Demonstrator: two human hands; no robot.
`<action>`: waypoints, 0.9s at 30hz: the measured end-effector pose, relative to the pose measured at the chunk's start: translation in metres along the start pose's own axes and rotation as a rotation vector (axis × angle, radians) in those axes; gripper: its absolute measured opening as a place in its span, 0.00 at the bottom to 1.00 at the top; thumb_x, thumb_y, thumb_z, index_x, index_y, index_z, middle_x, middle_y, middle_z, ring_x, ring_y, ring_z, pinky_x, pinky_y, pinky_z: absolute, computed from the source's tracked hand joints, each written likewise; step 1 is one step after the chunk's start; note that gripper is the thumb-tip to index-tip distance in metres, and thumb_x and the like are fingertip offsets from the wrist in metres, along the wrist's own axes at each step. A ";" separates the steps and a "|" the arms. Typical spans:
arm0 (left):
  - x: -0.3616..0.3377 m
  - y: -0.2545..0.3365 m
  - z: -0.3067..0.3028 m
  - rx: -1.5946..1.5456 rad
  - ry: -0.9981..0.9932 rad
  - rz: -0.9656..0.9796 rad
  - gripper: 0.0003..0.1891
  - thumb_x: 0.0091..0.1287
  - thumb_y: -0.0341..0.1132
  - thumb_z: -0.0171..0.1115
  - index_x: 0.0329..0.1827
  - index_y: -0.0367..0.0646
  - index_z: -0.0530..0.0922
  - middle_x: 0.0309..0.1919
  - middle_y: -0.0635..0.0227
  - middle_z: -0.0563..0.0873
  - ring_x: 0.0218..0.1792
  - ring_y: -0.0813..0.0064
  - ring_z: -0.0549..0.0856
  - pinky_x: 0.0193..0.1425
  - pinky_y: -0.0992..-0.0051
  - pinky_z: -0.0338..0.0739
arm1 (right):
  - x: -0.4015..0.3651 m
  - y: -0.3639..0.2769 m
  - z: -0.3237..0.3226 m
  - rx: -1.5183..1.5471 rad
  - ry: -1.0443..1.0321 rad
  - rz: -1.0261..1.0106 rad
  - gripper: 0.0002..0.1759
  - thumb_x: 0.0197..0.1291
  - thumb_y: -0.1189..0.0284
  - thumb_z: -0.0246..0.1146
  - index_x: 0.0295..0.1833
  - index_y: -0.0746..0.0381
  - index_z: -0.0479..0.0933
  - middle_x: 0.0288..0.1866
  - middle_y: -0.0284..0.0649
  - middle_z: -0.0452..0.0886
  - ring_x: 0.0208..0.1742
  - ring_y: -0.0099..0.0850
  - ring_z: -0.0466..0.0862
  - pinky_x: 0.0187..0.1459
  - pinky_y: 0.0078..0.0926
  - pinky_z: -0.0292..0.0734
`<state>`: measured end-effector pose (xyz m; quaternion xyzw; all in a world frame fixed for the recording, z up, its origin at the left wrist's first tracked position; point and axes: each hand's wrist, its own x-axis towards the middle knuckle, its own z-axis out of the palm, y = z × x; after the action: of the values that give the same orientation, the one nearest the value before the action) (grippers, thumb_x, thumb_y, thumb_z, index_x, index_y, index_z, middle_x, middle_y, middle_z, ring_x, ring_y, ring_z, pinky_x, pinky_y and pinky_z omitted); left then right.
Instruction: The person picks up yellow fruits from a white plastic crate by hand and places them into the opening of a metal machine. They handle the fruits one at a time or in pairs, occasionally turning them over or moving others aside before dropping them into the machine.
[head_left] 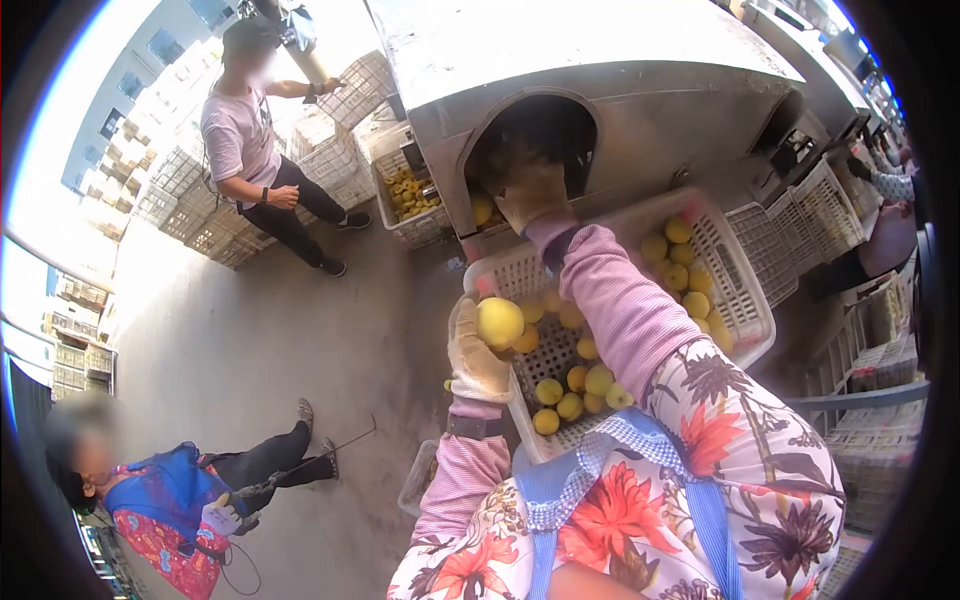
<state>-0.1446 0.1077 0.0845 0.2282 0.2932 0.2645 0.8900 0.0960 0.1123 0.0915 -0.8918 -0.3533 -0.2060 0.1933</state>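
My left hand [475,350], in a pale work glove, holds a yellow fruit [499,322] above the left edge of a white plastic crate [532,455]. My right hand [535,190], also gloved, reaches into the round opening [575,125] of a metal machine; its fingertips are lost in the dark there. Beside it, at the lip of the opening, lies another yellow fruit [482,209]. Several yellow fruits [570,405] lie in the crate beneath my arms, and more [678,275] sit in its right part.
A person in a pink shirt [240,140] stands at upper left by stacked crates [180,215]. Another person in a blue and red top [165,515] is at lower left. A crate of fruit [425,228] stands left of the machine [640,95]. More crates [825,215] are at right.
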 end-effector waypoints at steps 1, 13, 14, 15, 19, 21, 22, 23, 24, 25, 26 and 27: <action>-0.003 0.001 0.003 -0.110 -0.044 -0.075 0.16 0.74 0.35 0.64 0.62 0.42 0.76 0.48 0.62 0.86 0.45 0.67 0.87 0.49 0.70 0.86 | 0.009 -0.010 -0.032 0.035 -0.076 0.057 0.32 0.63 0.54 0.66 0.64 0.65 0.70 0.54 0.54 0.84 0.56 0.48 0.85 0.62 0.49 0.75; 0.022 -0.017 0.003 0.255 -0.445 -0.155 0.26 0.69 0.35 0.67 0.68 0.43 0.68 0.61 0.63 0.83 0.62 0.68 0.82 0.69 0.67 0.77 | -0.122 -0.003 -0.135 0.906 -0.572 -0.217 0.43 0.54 0.57 0.74 0.73 0.62 0.67 0.64 0.52 0.79 0.67 0.47 0.78 0.69 0.38 0.72; 0.036 -0.025 -0.005 0.074 -0.427 -0.333 0.29 0.69 0.38 0.69 0.70 0.45 0.67 0.62 0.63 0.82 0.64 0.68 0.81 0.70 0.66 0.76 | -0.120 -0.001 -0.135 0.923 -0.603 -0.203 0.43 0.54 0.57 0.74 0.72 0.62 0.68 0.64 0.51 0.79 0.67 0.47 0.78 0.69 0.38 0.72; 0.039 -0.035 -0.011 0.200 -0.505 -0.161 0.29 0.70 0.41 0.66 0.71 0.45 0.66 0.62 0.63 0.82 0.65 0.67 0.81 0.71 0.65 0.75 | -0.120 -0.002 -0.134 0.920 -0.584 -0.187 0.42 0.54 0.57 0.74 0.72 0.62 0.68 0.64 0.51 0.79 0.67 0.47 0.78 0.69 0.38 0.72; 0.029 -0.039 0.011 0.091 -0.399 -0.287 0.31 0.78 0.56 0.49 0.76 0.47 0.60 0.64 0.59 0.80 0.65 0.56 0.79 0.72 0.51 0.70 | -0.093 -0.007 -0.107 0.627 -0.361 0.001 0.40 0.56 0.53 0.73 0.70 0.59 0.70 0.63 0.53 0.79 0.65 0.47 0.79 0.66 0.40 0.73; 0.026 -0.055 0.005 0.147 -0.197 -0.346 0.31 0.79 0.58 0.45 0.76 0.48 0.61 0.62 0.58 0.81 0.63 0.54 0.80 0.66 0.48 0.73 | -0.051 -0.006 -0.080 0.230 -0.255 0.125 0.38 0.57 0.51 0.71 0.69 0.58 0.71 0.62 0.55 0.79 0.65 0.46 0.79 0.65 0.40 0.74; 0.026 -0.062 -0.001 0.156 -0.216 -0.354 0.28 0.80 0.55 0.45 0.74 0.46 0.65 0.59 0.57 0.82 0.56 0.57 0.83 0.56 0.58 0.80 | -0.044 -0.002 -0.062 0.179 -0.137 0.058 0.37 0.58 0.51 0.71 0.69 0.58 0.71 0.61 0.55 0.79 0.65 0.46 0.80 0.65 0.41 0.74; 0.023 -0.068 -0.003 0.250 -0.184 -0.337 0.26 0.80 0.53 0.45 0.72 0.46 0.67 0.56 0.58 0.83 0.52 0.60 0.84 0.53 0.61 0.80 | -0.035 0.002 -0.041 0.128 -0.014 -0.012 0.37 0.58 0.51 0.70 0.68 0.58 0.72 0.61 0.55 0.80 0.64 0.45 0.80 0.64 0.41 0.75; 0.011 -0.071 -0.001 0.340 -0.145 -0.323 0.25 0.80 0.52 0.46 0.71 0.46 0.69 0.54 0.60 0.83 0.49 0.62 0.84 0.50 0.64 0.80 | -0.028 0.003 -0.034 0.074 0.049 -0.063 0.36 0.58 0.52 0.70 0.68 0.58 0.72 0.60 0.54 0.80 0.64 0.46 0.81 0.64 0.41 0.75; 0.005 -0.074 0.002 0.428 -0.100 -0.310 0.24 0.80 0.51 0.46 0.69 0.46 0.71 0.52 0.61 0.84 0.45 0.65 0.85 0.47 0.67 0.81 | -0.020 0.003 -0.029 0.017 0.114 -0.111 0.36 0.58 0.52 0.70 0.67 0.58 0.72 0.60 0.54 0.81 0.63 0.46 0.81 0.64 0.42 0.75; 0.005 -0.078 0.005 0.413 -0.070 -0.305 0.23 0.79 0.50 0.48 0.68 0.46 0.72 0.51 0.62 0.83 0.43 0.68 0.84 0.46 0.69 0.80 | -0.012 0.001 -0.026 -0.042 0.128 -0.138 0.35 0.57 0.53 0.70 0.67 0.59 0.73 0.60 0.53 0.81 0.63 0.47 0.81 0.63 0.43 0.76; 0.004 -0.084 0.008 0.394 -0.037 -0.305 0.21 0.79 0.48 0.50 0.67 0.46 0.73 0.49 0.64 0.83 0.41 0.70 0.84 0.44 0.70 0.80 | -0.005 0.000 -0.027 -0.103 0.135 -0.166 0.34 0.57 0.54 0.70 0.66 0.60 0.74 0.60 0.52 0.82 0.63 0.49 0.82 0.63 0.43 0.76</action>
<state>-0.1088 0.0444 0.0416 0.3550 0.3539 0.0606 0.8632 0.0867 0.0960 0.1115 -0.8522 -0.4012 -0.2990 0.1530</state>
